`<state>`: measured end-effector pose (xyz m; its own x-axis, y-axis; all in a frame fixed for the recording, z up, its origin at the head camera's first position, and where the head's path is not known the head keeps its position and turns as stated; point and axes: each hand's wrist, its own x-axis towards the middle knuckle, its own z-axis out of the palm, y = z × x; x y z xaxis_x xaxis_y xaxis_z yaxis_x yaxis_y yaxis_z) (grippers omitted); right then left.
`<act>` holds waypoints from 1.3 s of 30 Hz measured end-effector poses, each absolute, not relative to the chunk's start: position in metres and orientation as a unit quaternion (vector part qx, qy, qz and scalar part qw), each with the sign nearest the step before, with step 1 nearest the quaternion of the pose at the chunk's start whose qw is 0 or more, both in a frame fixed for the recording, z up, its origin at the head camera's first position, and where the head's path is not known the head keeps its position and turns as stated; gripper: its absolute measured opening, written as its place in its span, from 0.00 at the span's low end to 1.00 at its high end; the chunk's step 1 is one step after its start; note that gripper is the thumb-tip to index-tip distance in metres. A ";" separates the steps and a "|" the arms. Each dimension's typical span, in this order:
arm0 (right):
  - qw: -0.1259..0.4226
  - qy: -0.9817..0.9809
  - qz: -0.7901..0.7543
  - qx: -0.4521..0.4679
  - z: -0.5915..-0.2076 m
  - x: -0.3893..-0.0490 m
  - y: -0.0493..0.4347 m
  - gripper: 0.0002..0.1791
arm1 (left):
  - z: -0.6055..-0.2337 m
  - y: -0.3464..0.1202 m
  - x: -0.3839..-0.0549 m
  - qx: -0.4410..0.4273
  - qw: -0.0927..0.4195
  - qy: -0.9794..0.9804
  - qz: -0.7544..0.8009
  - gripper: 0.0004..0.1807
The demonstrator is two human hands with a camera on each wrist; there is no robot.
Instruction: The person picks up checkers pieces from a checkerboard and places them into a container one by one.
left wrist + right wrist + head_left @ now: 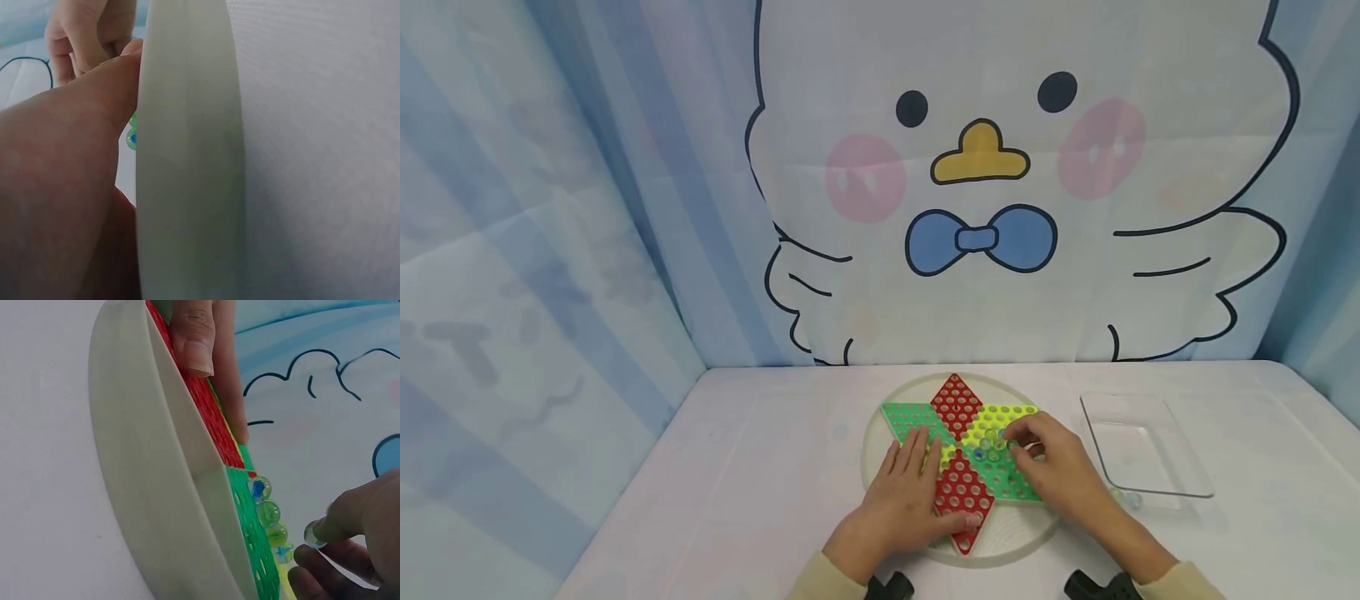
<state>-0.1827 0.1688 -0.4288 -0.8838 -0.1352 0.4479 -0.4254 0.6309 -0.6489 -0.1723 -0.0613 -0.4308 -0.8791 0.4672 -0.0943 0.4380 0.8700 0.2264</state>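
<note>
A round cream Chinese checkers board (1000, 550) with a red, green and yellow star of holes lies on the table. My left hand (904, 504) rests on its left side, fingers straight across the green and yellow sections, thumb over the lower red point. Several glass marbles (991, 446) sit together right of the star's centre, where yellow and green meet. Over their right edge, my right hand (1060, 467) pinches a clear marble (314, 534) at its fingertips. In the right wrist view this marble is apart from the row of marbles (269, 514) on the board.
A clear plastic tray (1191, 479) stands on the table to the right of the board. Near its lower left corner are small glass marbles (1133, 501). A curtain (985, 317) with a cartoon bird hangs behind the table's back edge.
</note>
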 end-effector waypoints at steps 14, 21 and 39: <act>0.164 -0.870 0.444 0.137 -0.410 -0.178 0.173 0.09 | -0.429 -0.061 -0.172 0.235 0.082 0.963 0.100 0.59; 0.144 -0.869 0.457 0.123 -0.405 -0.179 0.179 0.11 | -0.430 -0.061 -0.172 0.235 0.079 0.964 0.098 0.58; 0.154 -0.877 0.449 0.076 -0.391 -0.179 0.197 0.14 | -0.429 -0.062 -0.172 0.239 0.072 0.963 0.099 0.58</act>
<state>-0.1786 0.1965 -0.3909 -0.9410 0.0045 0.3384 -0.2721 0.5844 -0.7645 -0.1719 -0.0616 -0.4293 -0.8755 0.4745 -0.0913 0.4459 0.8661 0.2257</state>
